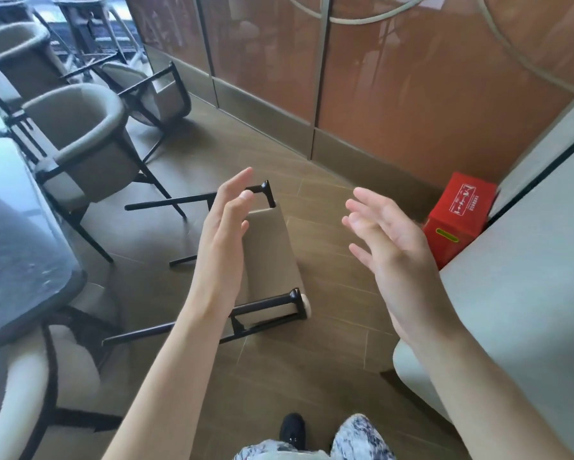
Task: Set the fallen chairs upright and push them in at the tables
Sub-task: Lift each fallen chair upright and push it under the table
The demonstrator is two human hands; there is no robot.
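A fallen chair (pixel 272 257) with a beige seat and black metal legs lies on its side on the brown floor in the middle of the view, its legs pointing left. My left hand (pixel 222 237) hovers above it with straight fingers, holding nothing. My right hand (pixel 388 247) is raised to the right of the chair, fingers spread, also holding nothing. A second fallen chair (pixel 153 94) lies tipped over farther back near the wall. The dark table (pixel 23 254) runs along the left edge.
Upright grey armchairs (pixel 76 144) stand at the table on the left, another (pixel 30 386) at the lower left. A red box (pixel 458 217) sits on the floor beside a pale sofa (pixel 518 293) at right. Orange wall panels (pixel 378 78) close the back.
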